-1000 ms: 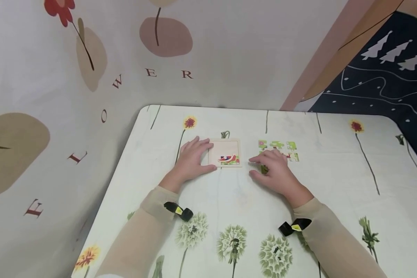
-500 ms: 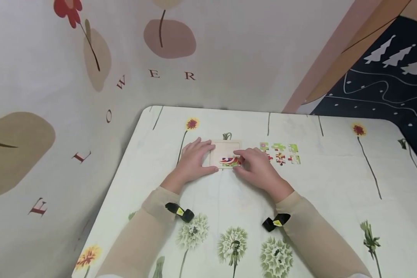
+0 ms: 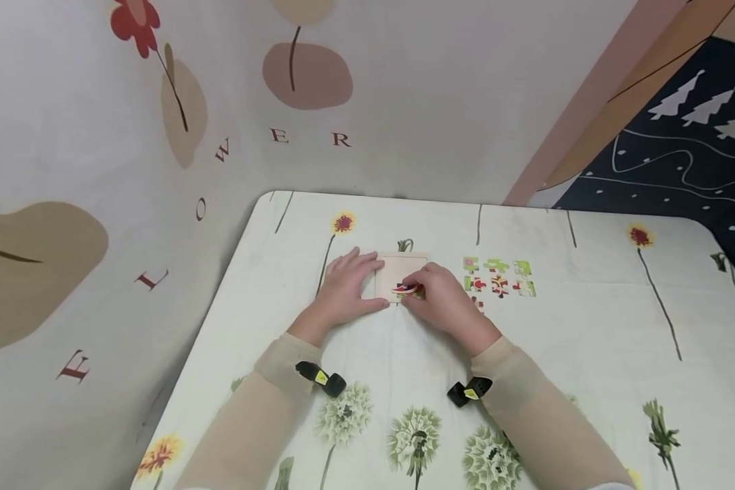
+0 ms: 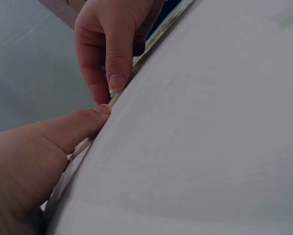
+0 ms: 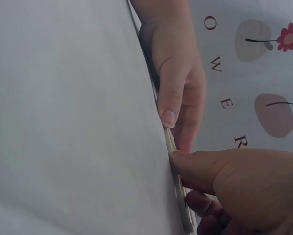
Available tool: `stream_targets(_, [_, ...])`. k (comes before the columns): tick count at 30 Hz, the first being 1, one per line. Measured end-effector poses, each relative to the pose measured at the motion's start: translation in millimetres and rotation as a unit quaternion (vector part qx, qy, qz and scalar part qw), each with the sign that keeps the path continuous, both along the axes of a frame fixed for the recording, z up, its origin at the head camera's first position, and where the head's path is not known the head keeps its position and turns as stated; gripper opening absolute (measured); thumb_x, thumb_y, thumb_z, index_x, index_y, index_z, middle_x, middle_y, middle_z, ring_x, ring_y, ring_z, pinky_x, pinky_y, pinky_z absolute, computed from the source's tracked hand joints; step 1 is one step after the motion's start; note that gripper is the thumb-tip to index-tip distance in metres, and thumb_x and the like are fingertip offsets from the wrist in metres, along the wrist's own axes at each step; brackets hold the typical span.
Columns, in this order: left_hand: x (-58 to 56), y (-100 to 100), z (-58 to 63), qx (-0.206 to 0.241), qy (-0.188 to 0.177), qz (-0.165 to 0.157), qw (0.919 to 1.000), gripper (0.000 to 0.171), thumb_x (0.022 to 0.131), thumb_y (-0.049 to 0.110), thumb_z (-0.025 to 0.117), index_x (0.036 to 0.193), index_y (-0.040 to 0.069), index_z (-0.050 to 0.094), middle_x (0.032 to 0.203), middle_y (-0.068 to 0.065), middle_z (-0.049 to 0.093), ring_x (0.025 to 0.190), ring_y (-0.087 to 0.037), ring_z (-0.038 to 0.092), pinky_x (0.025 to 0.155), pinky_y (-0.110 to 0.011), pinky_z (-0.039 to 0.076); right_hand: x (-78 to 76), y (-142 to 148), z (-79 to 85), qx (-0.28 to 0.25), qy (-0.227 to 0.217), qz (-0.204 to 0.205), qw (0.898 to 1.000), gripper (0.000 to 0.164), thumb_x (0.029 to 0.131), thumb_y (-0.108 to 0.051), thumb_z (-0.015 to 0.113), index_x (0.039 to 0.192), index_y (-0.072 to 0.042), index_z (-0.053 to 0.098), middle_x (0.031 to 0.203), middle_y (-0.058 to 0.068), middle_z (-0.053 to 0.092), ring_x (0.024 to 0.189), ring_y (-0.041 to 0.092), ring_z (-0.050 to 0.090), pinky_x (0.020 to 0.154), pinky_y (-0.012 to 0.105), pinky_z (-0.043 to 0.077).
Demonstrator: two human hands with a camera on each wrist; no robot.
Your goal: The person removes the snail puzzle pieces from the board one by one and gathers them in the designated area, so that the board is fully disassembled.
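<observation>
A square wooden puzzle board (image 3: 392,267) lies on the table, with a patch of colourful puzzle pieces (image 3: 401,290) along its lower side. My left hand (image 3: 346,289) rests spread at the board's left side, fingers near the top corner and thumb at the near edge. Over the lower right part, my right hand (image 3: 441,299) pinches a red and white puzzle piece (image 3: 412,288) between thumb and index finger, hiding the board's right corner. In the left wrist view both thumbs meet the thin board edge (image 4: 114,100). My right fingers (image 5: 197,200) curl in the right wrist view.
Several loose green and red puzzle pieces (image 3: 499,284) lie in rows to the right of the board. One more piece (image 3: 478,304) shows beside the right hand. A flower-print cloth (image 3: 588,327) covers the table, whose far side meets a printed wall hanging (image 3: 429,136).
My right hand has moved left from beside the loose pieces to the board's lower right, and its fingers have closed in. The left hand stays at the board.
</observation>
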State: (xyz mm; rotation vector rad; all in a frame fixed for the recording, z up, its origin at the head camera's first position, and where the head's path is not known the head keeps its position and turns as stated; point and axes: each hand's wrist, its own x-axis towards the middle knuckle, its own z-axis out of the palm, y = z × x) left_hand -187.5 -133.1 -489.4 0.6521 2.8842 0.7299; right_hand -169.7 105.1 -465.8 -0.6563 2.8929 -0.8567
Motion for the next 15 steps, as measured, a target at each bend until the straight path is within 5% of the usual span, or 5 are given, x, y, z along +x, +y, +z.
stream_targets(15, [-2.1,-0.6,0.1,0.001,0.009,-0.005,0.9999,0.082,0.091,0.052,0.082,0.158,0.014,0.053,0.170,-0.007,0.040,0.162,-0.035,0.017,0.128,-0.058,0.011,-1.0,-1.8,0.0,-0.004,-0.038,-0.042,0.998,0.030,0.093,-0.023,0.085,0.117,-0.007,0.077,0.098,0.004,0.066,0.087,0.020,0.058,0.080,0.037,0.051])
